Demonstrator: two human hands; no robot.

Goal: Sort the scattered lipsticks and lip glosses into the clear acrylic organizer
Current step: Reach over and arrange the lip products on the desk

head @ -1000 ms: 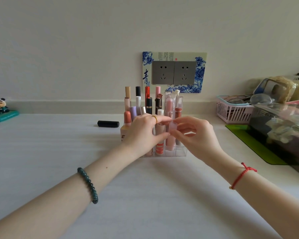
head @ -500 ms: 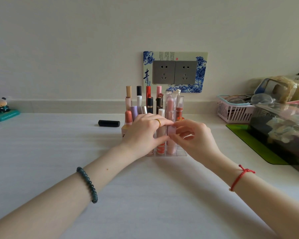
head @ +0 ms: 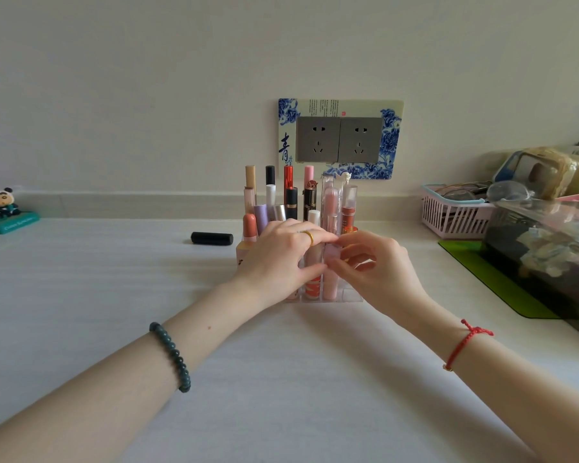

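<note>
Head view: upright lipsticks (head: 291,202) in acrylic organizer (head: 352,296)

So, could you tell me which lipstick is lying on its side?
The black tube, flat on the table left of the acrylic organizer; the others stand upright inside it.

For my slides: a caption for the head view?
The left hand holds the clear organizer while the right hand pinches a pink tube in its front row.
</note>
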